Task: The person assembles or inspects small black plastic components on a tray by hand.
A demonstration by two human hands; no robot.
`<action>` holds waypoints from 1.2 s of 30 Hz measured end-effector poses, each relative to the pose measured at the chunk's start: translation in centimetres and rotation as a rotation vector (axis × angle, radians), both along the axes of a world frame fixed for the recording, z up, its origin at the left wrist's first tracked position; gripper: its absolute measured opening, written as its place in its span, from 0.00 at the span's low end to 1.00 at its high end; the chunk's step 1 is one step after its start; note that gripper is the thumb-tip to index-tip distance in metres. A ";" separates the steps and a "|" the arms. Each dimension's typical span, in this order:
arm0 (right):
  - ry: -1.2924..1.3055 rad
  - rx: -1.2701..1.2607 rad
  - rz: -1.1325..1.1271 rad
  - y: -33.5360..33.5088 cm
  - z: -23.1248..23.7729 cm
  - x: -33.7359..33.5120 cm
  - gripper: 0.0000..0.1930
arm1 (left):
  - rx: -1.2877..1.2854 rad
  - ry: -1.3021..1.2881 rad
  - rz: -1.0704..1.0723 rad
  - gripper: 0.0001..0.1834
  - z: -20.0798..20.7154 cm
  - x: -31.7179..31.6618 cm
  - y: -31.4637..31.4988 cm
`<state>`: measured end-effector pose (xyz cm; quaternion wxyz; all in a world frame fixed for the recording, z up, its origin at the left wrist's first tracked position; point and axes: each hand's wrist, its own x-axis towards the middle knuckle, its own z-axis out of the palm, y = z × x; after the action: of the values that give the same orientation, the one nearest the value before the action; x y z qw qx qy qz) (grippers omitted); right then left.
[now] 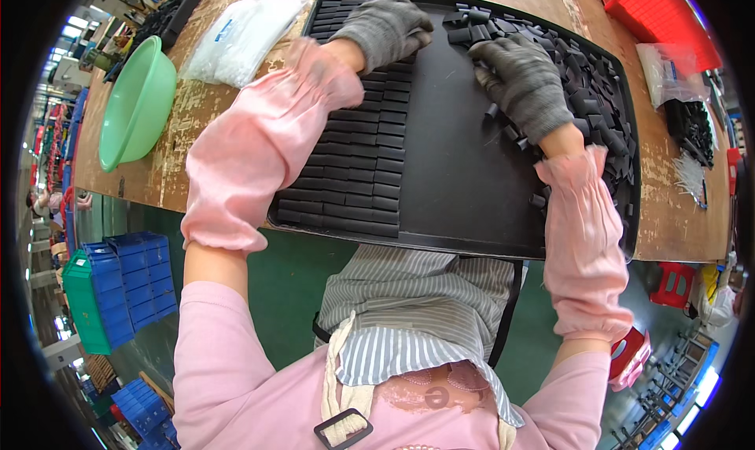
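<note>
On the black tray (440,237), the gloved left hand (383,27) lies curled and palm-down on the far end of the neat rows of flat black pieces (354,175), seemingly pressing them square; whether it grips one I cannot tell. The right hand (523,80), fingers bent, rests in the loose heap of black pieces (590,88), apparently to pick from it. A green bowl (138,104) and a white bag (240,37) sit left of the tray.

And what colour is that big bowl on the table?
The bowl is light green, lying tipped near the table's left edge. The head view shows it.
</note>
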<state>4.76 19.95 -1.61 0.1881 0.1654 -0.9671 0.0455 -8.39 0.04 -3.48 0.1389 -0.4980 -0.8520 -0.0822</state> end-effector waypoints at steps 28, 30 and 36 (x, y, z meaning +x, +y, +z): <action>-0.465 -1.643 0.064 1.6 -0.1 4.8 0.11 | 0.674 -1.067 -0.005 0.05 2.1 12.0 3.0; -0.470 -1.612 0.089 1.3 -0.6 4.7 0.11 | 0.663 -1.079 0.042 0.05 1.6 12.1 2.6; -0.519 -1.713 0.084 1.8 -1.5 4.2 0.11 | 0.659 -0.988 0.064 0.06 0.8 11.9 2.3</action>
<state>8.96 21.71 -3.10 0.0204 -0.0121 -0.6067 0.7946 3.51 2.32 -2.70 -0.1247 -0.3056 -0.7598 -0.5601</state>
